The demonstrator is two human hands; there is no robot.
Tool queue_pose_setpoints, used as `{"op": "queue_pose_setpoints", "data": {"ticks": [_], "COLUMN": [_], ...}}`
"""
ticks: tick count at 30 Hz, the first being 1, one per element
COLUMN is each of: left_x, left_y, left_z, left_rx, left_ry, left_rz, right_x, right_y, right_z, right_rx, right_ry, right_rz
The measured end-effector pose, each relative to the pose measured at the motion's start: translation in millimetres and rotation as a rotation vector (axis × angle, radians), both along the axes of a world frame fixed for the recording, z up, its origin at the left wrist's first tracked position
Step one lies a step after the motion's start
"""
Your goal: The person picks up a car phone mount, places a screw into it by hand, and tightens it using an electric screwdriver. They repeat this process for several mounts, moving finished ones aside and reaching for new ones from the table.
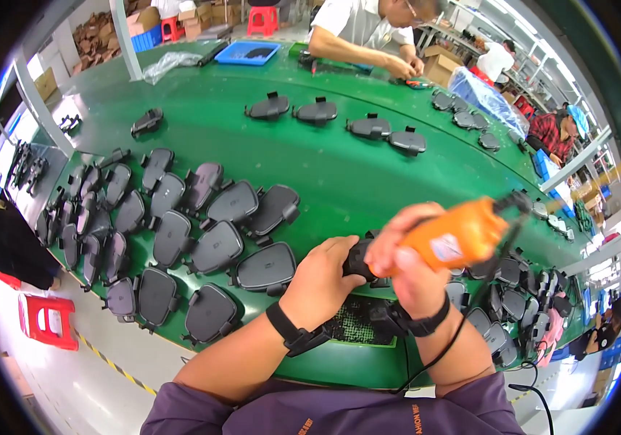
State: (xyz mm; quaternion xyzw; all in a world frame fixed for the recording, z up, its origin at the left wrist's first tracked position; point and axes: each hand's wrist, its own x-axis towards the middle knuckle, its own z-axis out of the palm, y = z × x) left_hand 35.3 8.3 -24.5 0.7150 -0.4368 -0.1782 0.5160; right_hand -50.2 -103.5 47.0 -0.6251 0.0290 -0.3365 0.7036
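Observation:
My right hand [420, 275] is wrapped round an orange electric screwdriver [462, 235], tilted with its cable end up to the right. Its front end points down toward a black part [357, 262], which my left hand [321, 279] grips with thumb and fingers. This part looks like a piece of a phone mount; most of it is covered by my hands. Below them lies a tray of small black pieces [357, 319] on the green table. Left of my left hand, a black phone mount [267, 267] rests flat, nearest of many alike.
Rows of black phone mounts [172, 239] cover the left of the green bench [201, 130], with more piled at the right [513, 304]. Across the bench a person works beside a blue tray [247, 53]. The screwdriver's black cable [462, 326] hangs by my right forearm. A red stool [48, 321] stands at left.

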Motion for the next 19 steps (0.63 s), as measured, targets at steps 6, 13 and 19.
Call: {"op": "queue_pose_setpoints", "data": {"ticks": [6, 13, 19], "left_x": [-8.9, -26.2, 68.0], "left_y": [1.4, 43.5, 77.6], "left_z": [13.6, 85.6, 162.9], "left_rx": [-0.071, -0.037, 0.252], "left_ry": [-0.185, -0.269, -0.532], "left_rz": [0.052, -0.008, 0.126], "right_x": [-89.7, -124.2, -143.2], "right_y": [-2.6, -18.9, -33.9], "right_z": [53.6, 67.7, 73.3], "right_rx": [-0.019, -0.112, -0.151], "right_ry": [-0.353, -0.309, -0.235], "right_rz": [-0.065, -0.063, -0.168]}}
